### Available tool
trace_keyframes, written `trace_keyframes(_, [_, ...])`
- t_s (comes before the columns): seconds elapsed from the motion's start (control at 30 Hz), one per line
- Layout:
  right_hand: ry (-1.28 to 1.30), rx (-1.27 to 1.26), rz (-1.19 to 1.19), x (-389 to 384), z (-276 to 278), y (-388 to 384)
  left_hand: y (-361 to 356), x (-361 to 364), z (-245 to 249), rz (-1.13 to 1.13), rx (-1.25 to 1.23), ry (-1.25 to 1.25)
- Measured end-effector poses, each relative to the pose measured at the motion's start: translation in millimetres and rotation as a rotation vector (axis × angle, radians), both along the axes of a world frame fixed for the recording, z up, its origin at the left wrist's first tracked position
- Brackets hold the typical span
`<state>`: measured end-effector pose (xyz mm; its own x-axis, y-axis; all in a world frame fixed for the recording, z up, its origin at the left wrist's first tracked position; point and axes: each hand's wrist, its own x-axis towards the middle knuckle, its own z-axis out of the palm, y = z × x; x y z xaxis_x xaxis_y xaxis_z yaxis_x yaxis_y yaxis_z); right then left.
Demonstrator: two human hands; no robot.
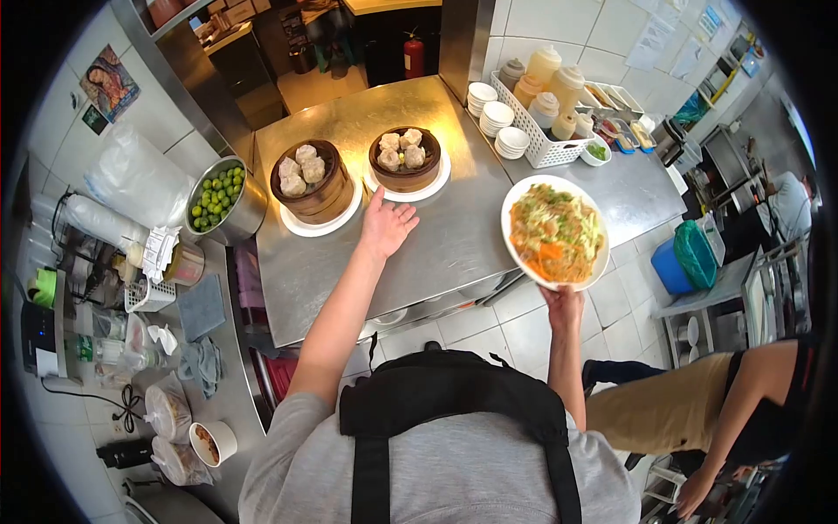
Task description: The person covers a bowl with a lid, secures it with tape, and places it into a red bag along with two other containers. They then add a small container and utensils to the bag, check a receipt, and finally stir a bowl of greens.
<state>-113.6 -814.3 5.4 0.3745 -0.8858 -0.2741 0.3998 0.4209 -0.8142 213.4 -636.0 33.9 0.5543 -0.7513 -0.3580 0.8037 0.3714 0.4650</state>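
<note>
My right hand (566, 306) grips the near rim of a white oval plate of noodles (557, 234) topped with shredded cabbage and carrot. The plate is held up by the right end of the steel counter (419, 253). My left hand (388, 227) reaches over the counter with its fingers spread and nothing in it. Just beyond its fingertips is a bamboo steamer of dumplings (407, 179) on a white plate (439, 182). To its left, a second bamboo steamer of dumplings (316, 203) stands on another white plate (325, 229).
A metal pot of green citrus fruits (255, 208) stands left. Stacked small dishes (497, 118), a white basket (548, 155) of sauce bottles and a bowl of chopped greens (597, 153) line the back right. A co-worker (681, 402) stands close on my right.
</note>
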Motion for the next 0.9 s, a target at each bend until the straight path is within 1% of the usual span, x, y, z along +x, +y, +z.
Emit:
trace_keyframes(0.03, [0.048,0.029,0.028,-3.0,-2.1,6.8,-6.2,2.4,5.5,-0.006,0.009,-0.005])
trace_keyframes(0.07, [0.026,0.006,0.118,-7.0,-8.7,10.7,-12.0,4.1,10.8,-0.011,0.018,-0.011])
trace_keyframes(0.2, [0.119,0.009,0.273,4.3,2.3,36.5,-35.0,4.6,11.9,0.03,0.067,0.016])
trace_keyframes(0.27, [0.103,0.016,0.329,14.3,4.6,46.0,-40.9,9.9,-1.5,-0.016,0.086,-0.125])
trace_keyframes(0.33, [0.102,0.044,0.422,26.1,1.6,49.9,-41.7,15.6,-1.5,0.012,0.132,-0.156])
trace_keyframes(0.4, [0.103,0.05,0.482,37.2,3.1,49.3,-32.6,22.4,2.1,-0.029,0.284,-0.398])
trace_keyframes(0.47, [0.093,0.036,0.62,47.8,7.1,49.5,-10.5,21.0,7.4,-0.011,0.311,-0.511])
trace_keyframes(0.53, [0.105,0.026,0.68,59.4,9.6,50.2,24.2,4.6,21.3,0.021,0.37,-0.67])
trace_keyframes(0.6, [0.126,0.019,0.743,71.7,16.7,55.9,63.7,-10.9,24.1,0.065,0.414,-0.688])
trace_keyframes(0.67, [0.147,0.047,0.747,82.1,10.7,63.3,106.1,-29.2,19.7,0.108,0.436,-0.675])
trace_keyframes(0.73, [0.073,-0.014,0.813,92.0,7.6,73.1,149.6,-51.1,9.7,0.166,0.463,-0.622])
trace_keyframes(0.8, [0.072,0.016,0.831,100.7,6.2,81.0,184.9,-74.5,3.1,0.26,0.512,-0.528])
trace_keyframes(0.83, [0.122,-0.042,0.89,102.8,10.1,84.6,199.5,-86.3,0.6,0.262,0.517,-0.524])
trace_keyframes(0.87, [0.172,-0.102,0.946,104.4,12.1,87.1,211.5,-97.1,-1.5,0.326,0.551,-0.479])
trace_keyframes(0.9, [0.182,-0.17,0.942,105.1,10.3,89.5,220.4,-104.6,-2.8,0.389,0.584,-0.43])
